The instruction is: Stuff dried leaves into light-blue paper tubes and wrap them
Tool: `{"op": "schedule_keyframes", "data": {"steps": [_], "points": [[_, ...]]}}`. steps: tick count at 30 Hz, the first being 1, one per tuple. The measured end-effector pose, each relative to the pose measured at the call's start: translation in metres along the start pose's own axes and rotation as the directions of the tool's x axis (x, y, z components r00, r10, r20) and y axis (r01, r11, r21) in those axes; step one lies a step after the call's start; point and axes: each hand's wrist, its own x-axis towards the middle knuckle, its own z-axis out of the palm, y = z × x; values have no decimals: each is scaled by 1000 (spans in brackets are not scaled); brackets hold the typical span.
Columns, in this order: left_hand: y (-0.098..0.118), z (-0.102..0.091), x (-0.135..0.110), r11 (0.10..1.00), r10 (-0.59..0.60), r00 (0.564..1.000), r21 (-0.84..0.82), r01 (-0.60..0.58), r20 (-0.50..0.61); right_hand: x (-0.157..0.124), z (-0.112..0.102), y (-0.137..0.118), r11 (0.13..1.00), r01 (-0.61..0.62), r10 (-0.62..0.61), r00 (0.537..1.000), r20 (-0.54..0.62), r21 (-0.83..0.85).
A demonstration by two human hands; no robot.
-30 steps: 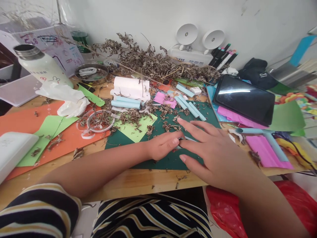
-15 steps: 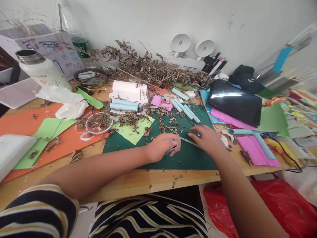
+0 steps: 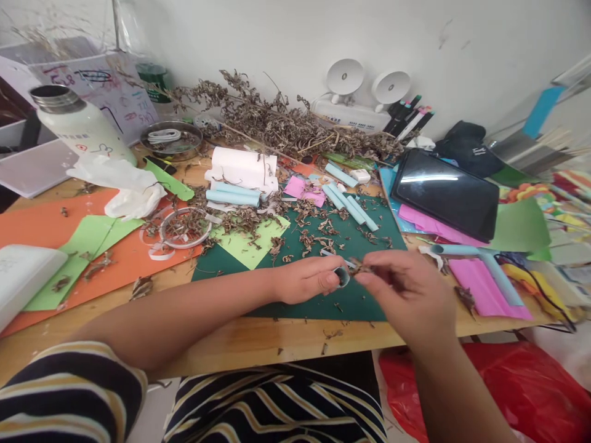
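My left hand (image 3: pixel 310 280) is wrapped round a light blue paper tube (image 3: pixel 342 276), its open end turned toward my right hand. Between the thumb and fingers of my right hand (image 3: pixel 401 286) is a pinch of dried leaves (image 3: pixel 362 269), held right at the tube's mouth. Below both hands lies a dark green cutting mat (image 3: pixel 295 307) strewn with dried leaf bits. A thin pale strip (image 3: pixel 329 253) lies on the mat just behind the hands. More blue paper tubes (image 3: pixel 353 206) rest at the mat's far side.
A heap of dried plant stems (image 3: pixel 286 120) runs along the wall. At the right are a black tablet (image 3: pixel 446 194) and pink paper (image 3: pixel 484 286). A roll of tape (image 3: pixel 184 227), green paper (image 3: pixel 252 246) and a cream bottle (image 3: pixel 87 126) stand or lie at the left.
My right hand has lifted from the mat and come to the tube's mouth with dried leaves pinched in it. My left hand has turned the tube's opening toward it.
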Motion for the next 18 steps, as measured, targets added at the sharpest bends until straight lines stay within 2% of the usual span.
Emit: {"op": "schedule_keyframes", "data": {"steps": [3,5,7,9,12,15,17,18], "points": [[-4,-1,0,999,42,999,18,-43,7,-1,7,-17,978,207,-207,978,14,-11],[-5,0,0,997,75,997,16,-76,8,2,9,-19,939,341,-340,940,35,-47],[-5,0,0,996,88,996,14,-88,9,3,8,-16,900,429,-424,903,76,-78],[-4,0,0,997,79,997,16,-79,5,3,5,-13,887,451,-436,889,136,-102],[-2,0,-1,998,52,999,20,-52,9,1,-3,-14,898,414,-371,895,249,-148],[1,1,0,1000,24,1000,10,-24,-3,2,-10,-19,900,389,-294,876,382,-199],[3,2,0,1000,-1,1000,4,1,-4,3,-14,-21,910,381,-297,872,389,-160],[4,3,0,1000,-13,1000,-1,13,-4,2,-14,-21,924,365,-308,887,344,-114]]}}
